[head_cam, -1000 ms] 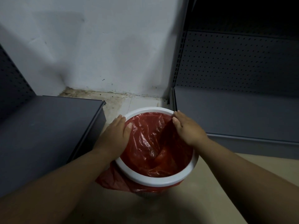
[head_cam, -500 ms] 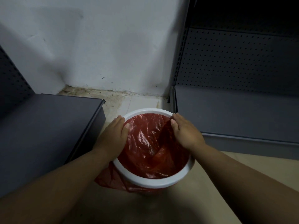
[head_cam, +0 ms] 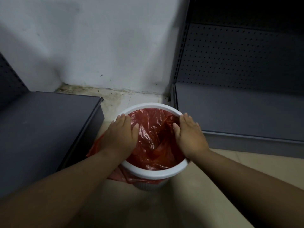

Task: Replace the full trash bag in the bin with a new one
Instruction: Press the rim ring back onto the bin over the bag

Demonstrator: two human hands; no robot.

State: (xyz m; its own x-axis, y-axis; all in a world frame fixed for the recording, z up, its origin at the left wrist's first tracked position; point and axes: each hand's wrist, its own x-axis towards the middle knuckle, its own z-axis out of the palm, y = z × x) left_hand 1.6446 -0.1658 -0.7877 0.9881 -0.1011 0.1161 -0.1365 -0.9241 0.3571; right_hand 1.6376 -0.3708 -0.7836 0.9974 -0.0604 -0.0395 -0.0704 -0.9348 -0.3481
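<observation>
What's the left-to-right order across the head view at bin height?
Dark shelf base → left hand on the white rim → red bag inside the bin → right hand on the rim → grey shelf base.

The floor (head_cam: pixel 164 208) is beige and smooth near the camera, turning to pale tile with dirty stains along the foot of the wall. A white bin (head_cam: pixel 153 174) stands directly on it, in the gap between two grey shelf units. The left unit's base (head_cam: pixel 49 129) and the right unit's base (head_cam: pixel 238 112) also rest on the floor, each just beside the bin.
</observation>
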